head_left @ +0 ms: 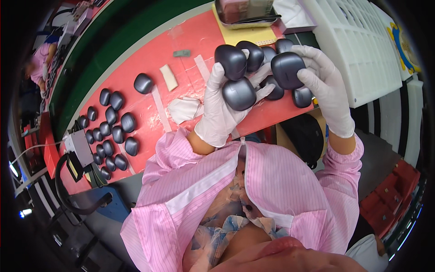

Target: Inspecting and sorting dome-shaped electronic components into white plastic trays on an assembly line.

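Observation:
Both my hands wear white gloves. Palm up over the table, my left hand (216,117) holds several dark grey, rounded earbud cases. Two of them, an upper case (230,62) and a lower case (239,94), lie closest to the thumb and palm. My right hand (330,88) is closed around the edge of another earbud case (288,70), its thumb pressing the right side. That case is held just right of my left fingertips. Behind and below the hands, more cases (302,97) are on the table, partly covered by the hands and the held cases.
On the red tabletop (186,75), a single case (143,83) and a group of cases (118,134) lie to the left. A white cloth (184,110) and a small grey block (181,53) lie mid-table. White ribbed trays (362,50) stand at right; a grey box (78,147) sits at left.

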`<control>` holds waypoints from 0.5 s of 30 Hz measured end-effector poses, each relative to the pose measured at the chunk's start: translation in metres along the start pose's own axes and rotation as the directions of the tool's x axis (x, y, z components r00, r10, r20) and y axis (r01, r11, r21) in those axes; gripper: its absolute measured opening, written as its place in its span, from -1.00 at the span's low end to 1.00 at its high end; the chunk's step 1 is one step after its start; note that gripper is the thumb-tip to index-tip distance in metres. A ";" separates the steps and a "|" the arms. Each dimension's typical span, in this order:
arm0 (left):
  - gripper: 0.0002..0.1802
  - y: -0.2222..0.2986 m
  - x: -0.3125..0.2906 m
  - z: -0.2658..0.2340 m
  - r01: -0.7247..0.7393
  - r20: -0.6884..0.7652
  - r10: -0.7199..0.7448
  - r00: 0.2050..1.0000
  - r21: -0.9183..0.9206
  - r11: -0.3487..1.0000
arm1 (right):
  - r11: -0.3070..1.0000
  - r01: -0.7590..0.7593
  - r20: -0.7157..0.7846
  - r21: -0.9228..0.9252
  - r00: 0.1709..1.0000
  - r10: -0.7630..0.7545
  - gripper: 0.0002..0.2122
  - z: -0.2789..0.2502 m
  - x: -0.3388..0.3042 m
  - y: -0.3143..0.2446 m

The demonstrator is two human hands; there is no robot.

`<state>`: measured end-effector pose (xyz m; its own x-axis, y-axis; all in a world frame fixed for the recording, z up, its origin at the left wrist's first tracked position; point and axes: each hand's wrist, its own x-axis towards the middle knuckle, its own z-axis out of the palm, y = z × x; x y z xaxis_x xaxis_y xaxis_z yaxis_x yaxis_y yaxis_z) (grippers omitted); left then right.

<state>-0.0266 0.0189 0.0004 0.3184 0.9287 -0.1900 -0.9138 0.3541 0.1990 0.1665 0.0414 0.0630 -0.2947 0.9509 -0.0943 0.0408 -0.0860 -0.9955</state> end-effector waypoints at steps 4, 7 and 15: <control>-0.34 0.001 0.001 0.003 0.038 0.053 -0.035 0.998 -0.056 0.998 | 0.995 0.043 -0.083 -0.090 0.995 -0.050 -0.74 0.019 0.001 0.007; -0.33 0.001 0.002 0.001 0.015 0.086 -0.009 0.996 -0.064 0.998 | 0.967 0.067 -0.061 -0.245 0.995 -0.085 -0.78 0.028 0.003 0.012; -0.31 0.000 -0.003 0.004 -0.023 0.034 0.026 0.999 -0.071 0.997 | 0.662 0.313 0.073 -0.681 0.928 -0.364 -0.69 0.013 0.009 0.002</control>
<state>-0.0263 0.0164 0.0043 0.3035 0.9407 -0.1516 -0.9364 0.3239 0.1349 0.1521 0.0458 0.0605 -0.3583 0.8925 0.2741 0.5847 0.4434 -0.6794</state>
